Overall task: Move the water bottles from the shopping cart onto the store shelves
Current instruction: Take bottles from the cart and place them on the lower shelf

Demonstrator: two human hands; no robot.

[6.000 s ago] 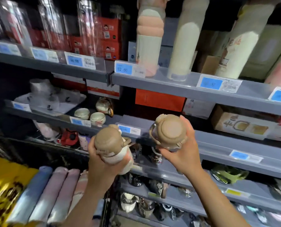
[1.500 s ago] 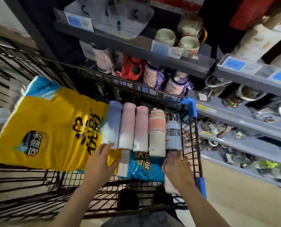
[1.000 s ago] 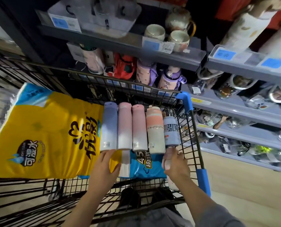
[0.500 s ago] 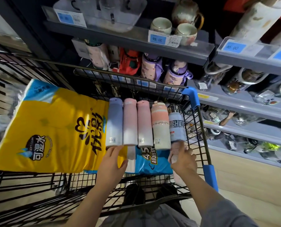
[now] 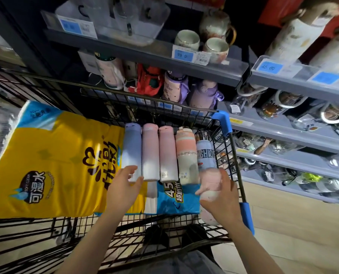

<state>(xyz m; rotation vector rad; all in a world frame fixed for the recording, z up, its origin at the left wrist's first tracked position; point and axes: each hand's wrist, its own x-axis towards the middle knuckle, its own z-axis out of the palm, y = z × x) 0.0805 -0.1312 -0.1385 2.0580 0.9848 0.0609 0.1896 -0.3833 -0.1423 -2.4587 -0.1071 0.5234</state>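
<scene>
Pink water bottle, pale-bottomed and motion-blurred, gripped by right hand in cart.

Bare forearms, no sleeves, grey garment, dark shoes

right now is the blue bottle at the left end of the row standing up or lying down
Lying down. The pale blue bottle rests on its side in the shopping cart, parallel with the pink bottles beside it, left hand at its base.

One head-worn wide-angle view looks steeply down and forward, close over both hands; the shopping cart lies directly beneath them. The store shelves rise beyond the hands, bowed by the lens.
</scene>
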